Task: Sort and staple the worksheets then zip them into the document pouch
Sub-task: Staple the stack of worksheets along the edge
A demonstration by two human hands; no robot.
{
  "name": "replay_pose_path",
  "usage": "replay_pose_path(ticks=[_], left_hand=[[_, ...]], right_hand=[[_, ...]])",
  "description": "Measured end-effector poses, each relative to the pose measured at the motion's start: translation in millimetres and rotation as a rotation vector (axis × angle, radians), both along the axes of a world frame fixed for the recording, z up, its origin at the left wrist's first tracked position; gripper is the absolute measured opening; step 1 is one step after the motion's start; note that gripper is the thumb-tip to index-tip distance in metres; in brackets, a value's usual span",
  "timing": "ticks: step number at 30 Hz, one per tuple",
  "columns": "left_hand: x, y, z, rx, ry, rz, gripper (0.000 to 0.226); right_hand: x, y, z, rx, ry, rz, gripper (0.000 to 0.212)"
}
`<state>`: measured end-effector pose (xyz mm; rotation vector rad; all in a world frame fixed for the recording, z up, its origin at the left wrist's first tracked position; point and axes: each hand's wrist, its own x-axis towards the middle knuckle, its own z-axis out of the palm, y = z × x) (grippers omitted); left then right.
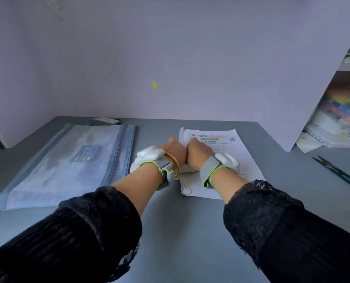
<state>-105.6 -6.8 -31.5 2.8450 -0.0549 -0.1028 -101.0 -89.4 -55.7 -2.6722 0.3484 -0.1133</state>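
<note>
The worksheets [221, 160] lie right of the document pouch [67, 162] on the tabletop [170, 231]. Both hands, left hand [175, 153] and right hand [198, 152], press their left edge; whether the fingers grasp anything is hidden. Square the edges before stapling.

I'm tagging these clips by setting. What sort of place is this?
Probably a study desk at home or in a small office. A printed worksheet and a blue zip document pouch lie on a grey desk against a plain wall, with stacked books and papers on shelves at right.
</note>
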Motion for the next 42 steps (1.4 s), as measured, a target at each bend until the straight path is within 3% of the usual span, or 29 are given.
replay_pose_path(ticks=[8,14,18,23,28,32,37,42], left_hand=[[-3,6,5,-0.016,0.016,-0.074,0.032],[0,0,-13,0.054,-0.152,0.011,0.027],[-5,3,-7,0.056,-0.118,-0.040,0.011],[-8,4,-6,0.091,-0.097,-0.034,0.028],[-8,5,-11,0.103,-0.196,-0.106,0.005],[-3,12,-10,0.060,-0.205,-0.160,0.029],[1,24,-5,-0.087,-0.267,-0.168,0.037],[-17,38,-2,-0.137,-0.322,-0.251,0.051]], right_hand=[[-4,0,2,0.091,0.016,0.009,0.028],[-7,-3,-14,0.021,-0.114,-0.019,0.028],[-8,-1,-11,0.050,-0.064,-0.027,0.028],[-8,-1,-9,0.117,-0.013,-0.007,0.033],[-9,-2,-11,0.124,-0.050,-0.041,0.030],[-10,-3,-3,0.234,-0.005,-0.034,0.034],[-20,-17,1,0.574,-0.097,-0.013,0.029],[-26,-21,-1,0.528,-0.126,0.045,0.025]])
